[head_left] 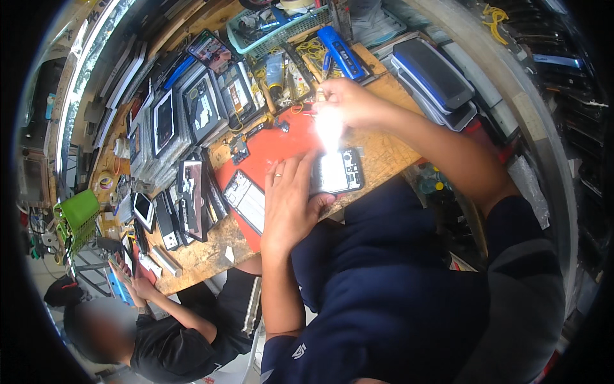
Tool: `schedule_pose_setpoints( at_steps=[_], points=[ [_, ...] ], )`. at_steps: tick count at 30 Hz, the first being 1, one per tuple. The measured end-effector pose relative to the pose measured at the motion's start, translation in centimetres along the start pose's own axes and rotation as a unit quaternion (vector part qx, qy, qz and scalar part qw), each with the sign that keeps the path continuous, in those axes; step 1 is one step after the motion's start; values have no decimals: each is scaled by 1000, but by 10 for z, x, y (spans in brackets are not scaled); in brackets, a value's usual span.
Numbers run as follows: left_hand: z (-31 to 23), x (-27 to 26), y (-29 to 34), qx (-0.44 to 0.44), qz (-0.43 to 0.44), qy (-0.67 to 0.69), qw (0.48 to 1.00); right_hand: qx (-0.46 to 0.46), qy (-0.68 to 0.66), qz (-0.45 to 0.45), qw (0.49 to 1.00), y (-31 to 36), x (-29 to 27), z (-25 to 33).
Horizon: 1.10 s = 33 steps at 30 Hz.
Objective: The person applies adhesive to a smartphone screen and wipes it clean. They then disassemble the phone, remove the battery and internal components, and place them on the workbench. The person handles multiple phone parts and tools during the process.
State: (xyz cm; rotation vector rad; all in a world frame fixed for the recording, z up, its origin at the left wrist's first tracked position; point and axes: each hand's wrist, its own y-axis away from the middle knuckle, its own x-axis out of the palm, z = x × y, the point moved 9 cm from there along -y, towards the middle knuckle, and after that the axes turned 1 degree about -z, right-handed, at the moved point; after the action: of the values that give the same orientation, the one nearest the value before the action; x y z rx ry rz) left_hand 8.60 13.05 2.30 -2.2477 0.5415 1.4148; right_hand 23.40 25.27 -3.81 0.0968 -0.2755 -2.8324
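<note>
An opened smartphone (354, 171) with its inner parts showing lies near the front edge of the bench. My left hand (291, 192) holds it at its left side, fingers stretched along it and the thumb at its near edge. Above the phone, the closed fingers of my right hand (348, 102) pinch a small light source. Its white glare (329, 131) washes out its shape and part of the phone, so I cannot tell its kind. A second phone frame (246, 201) rests left of my left hand on the red mat (275, 141).
Stacked phones and screens (169, 125) crowd the left. Behind are a blue handheld tool (340, 52) and a green basket (246, 48). A phone stack (435, 73) stands at the right. A co-worker (179, 333) sits lower left, hands at the bench. A green bin (78, 211) is beyond.
</note>
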Motion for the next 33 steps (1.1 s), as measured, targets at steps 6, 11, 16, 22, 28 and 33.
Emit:
schedule_pose_setpoints(
  at_steps=[6,11,16,22,28,33],
  points=[
    [-4,-4,9,-19,-67,20,997,43,-97,-17,994,8,4,-13],
    [-19,-11,49,70,-105,-51,991,-130,55,-125,982,24,-20,36],
    [-6,-46,138,46,-368,146,917,-320,400,-175,841,43,-3,65],
    [27,-30,192,-187,-275,215,918,-316,298,45,900,108,81,59],
    [31,13,202,-269,-365,528,718,-264,126,196,936,169,160,21],
    [36,45,188,-292,-253,626,678,-245,129,75,958,175,135,16]
  ],
)
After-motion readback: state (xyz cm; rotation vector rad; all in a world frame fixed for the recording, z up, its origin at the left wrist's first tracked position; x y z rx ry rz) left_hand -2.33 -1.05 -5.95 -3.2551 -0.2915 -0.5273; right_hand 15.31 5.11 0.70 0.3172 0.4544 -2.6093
